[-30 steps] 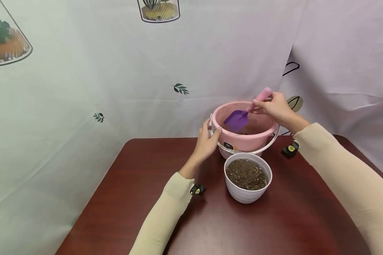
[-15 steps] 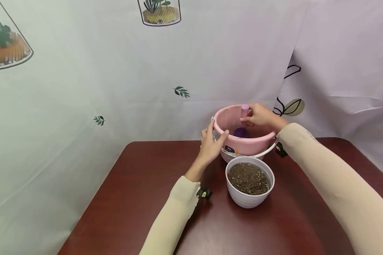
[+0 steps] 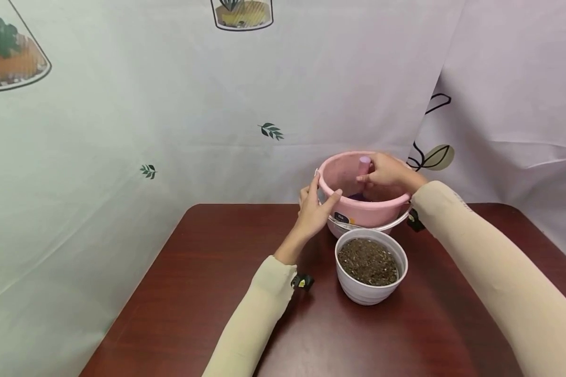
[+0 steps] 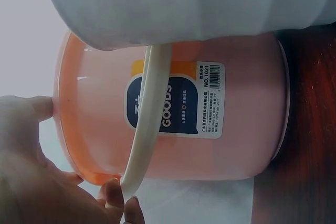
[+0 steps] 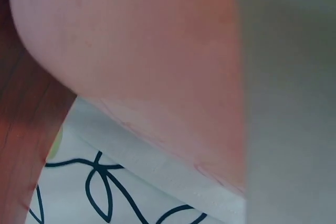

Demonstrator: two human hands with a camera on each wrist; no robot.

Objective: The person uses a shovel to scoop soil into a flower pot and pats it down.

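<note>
A pink bucket [image 3: 372, 212] with a pale carrying handle [image 4: 148, 114] stands near the back of the table. My left hand [image 3: 313, 212] grips its left rim, the fingers outside near the end of the carrying handle and the thumb at the rim. Inside the bucket, my right hand [image 3: 385, 172] holds a small trowel by its pink handle [image 3: 364, 166], which points up. The purple blade is down in the bucket and mostly hidden. In front of the bucket stands a white flowerpot [image 3: 365, 293] filled with dark soil [image 3: 368, 262]. The right wrist view shows only the bucket's outer wall [image 5: 136, 51] and a sleeve.
The dark red wooden table [image 3: 207, 293] reaches back to a white cloth backdrop [image 3: 193, 104] with printed plants. The flowerpot sits close against the bucket's front. A black wrist camera [image 3: 303, 283] hangs at the left cuff.
My right hand has lowered the trowel from above the bucket into it, turning the handle nearly upright. The blade has sunk further from sight. My left hand stays at the rim.
</note>
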